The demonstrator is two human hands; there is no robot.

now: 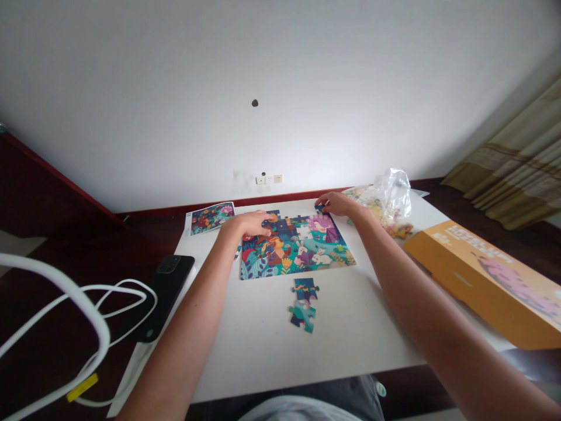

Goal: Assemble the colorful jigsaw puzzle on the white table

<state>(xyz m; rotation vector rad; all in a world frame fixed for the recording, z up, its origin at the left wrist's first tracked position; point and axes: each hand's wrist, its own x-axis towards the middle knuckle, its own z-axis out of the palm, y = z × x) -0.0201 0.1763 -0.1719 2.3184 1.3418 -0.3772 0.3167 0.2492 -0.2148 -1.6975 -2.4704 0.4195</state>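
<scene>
A partly assembled jigsaw puzzle [298,251] with a colourful scene of rabbits and plants lies in the middle of the white table [350,333]. My left hand [252,223] rests on its upper left area, where gaps show along the top edge. At the top right of the puzzle, my right hand [338,204] has its fingertips on a dark blue puzzle piece [321,207]. Nearer me, two loose joined pieces [304,304] lie on the table, apart from both hands.
A printed picture card [210,217] lies at the far left of the table. A clear plastic bag [392,199] holds more pieces at the far right. An orange box [486,280] overhangs the right edge. A black phone [165,295] and white cable [74,304] lie left.
</scene>
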